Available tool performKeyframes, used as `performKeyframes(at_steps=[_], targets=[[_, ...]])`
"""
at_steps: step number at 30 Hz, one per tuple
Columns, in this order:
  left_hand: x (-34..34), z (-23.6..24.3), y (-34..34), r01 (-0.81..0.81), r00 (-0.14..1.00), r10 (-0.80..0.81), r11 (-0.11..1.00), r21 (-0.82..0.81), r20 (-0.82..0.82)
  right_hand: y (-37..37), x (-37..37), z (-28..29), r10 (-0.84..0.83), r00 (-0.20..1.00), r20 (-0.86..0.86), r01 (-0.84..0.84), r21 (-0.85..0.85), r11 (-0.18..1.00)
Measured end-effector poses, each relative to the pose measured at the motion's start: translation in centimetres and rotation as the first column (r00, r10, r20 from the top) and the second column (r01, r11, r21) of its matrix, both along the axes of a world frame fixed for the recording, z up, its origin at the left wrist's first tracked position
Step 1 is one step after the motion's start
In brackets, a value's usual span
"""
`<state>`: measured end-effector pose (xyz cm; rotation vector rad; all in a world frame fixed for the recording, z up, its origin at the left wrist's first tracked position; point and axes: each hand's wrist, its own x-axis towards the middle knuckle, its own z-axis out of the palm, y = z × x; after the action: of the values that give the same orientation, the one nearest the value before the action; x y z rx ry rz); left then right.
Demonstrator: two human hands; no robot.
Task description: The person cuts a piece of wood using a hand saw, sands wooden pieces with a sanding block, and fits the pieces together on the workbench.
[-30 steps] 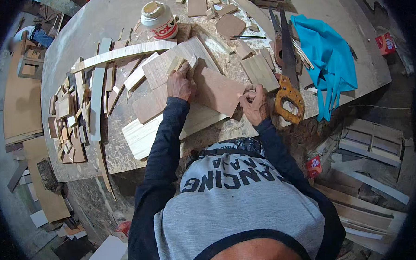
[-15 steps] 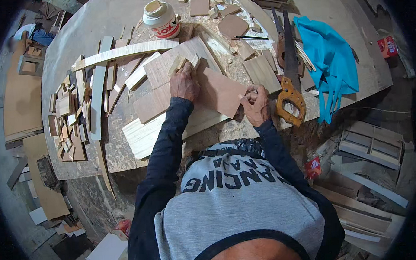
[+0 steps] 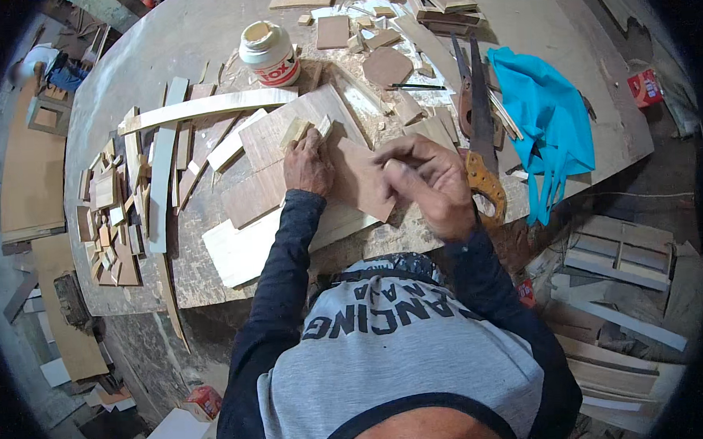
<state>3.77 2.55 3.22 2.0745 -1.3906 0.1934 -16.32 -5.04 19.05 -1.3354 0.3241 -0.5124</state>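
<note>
My left hand (image 3: 308, 165) is closed on a small wooden block (image 3: 293, 132), pressing it down on a stack of thin boards. Under it lie a pale plywood sheet (image 3: 256, 194) and a reddish-brown thin board (image 3: 360, 174) with one corner toward me. A whitish plank (image 3: 239, 252) sits beneath these. Raised over the right end of the brown board, my right hand (image 3: 436, 188) has its thumb and fingers pinched together. Whether anything is between them I cannot make out. A handsaw's wooden handle (image 3: 485, 184) is just right of that hand.
An open white glue jar (image 3: 270, 57) stands behind the boards. Wood offcuts (image 3: 109, 191) pile up at the left. A blue cloth bag (image 3: 543, 117) hangs over the table's right edge, beside the saws. Small frames (image 3: 442, 2) and a pencil (image 3: 418, 86) lie at the back.
My right hand has lifted off the brown board's corner and come up closer to me, fingers still pinched. My left hand stays on the block. The whole view has shifted slightly.
</note>
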Motion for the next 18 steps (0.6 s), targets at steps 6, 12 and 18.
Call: performKeyframes(at_steps=[6, 12, 18], targets=[[-0.4, 0.5, 0.1, -0.062, 0.995, 0.066, 0.996, 0.069, -0.07, 7.5, 3.6, 10.7, -0.006, 0.2, 0.98, -0.979, 0.2, 0.033], [-0.8, 1.2, -0.5, -0.031, 0.991, 0.039, 0.997, 0.065, -0.128, 9.5, 6.0, 12.4, 0.166, 0.289, 0.943, -0.957, 0.279, 0.086], [0.1, 0.9, 0.2, -0.049, 0.991, 0.063, 0.992, 0.112, -0.12, 8.0, 2.4, 11.1, 0.181, 0.325, 0.928, -0.945, 0.314, 0.088]])
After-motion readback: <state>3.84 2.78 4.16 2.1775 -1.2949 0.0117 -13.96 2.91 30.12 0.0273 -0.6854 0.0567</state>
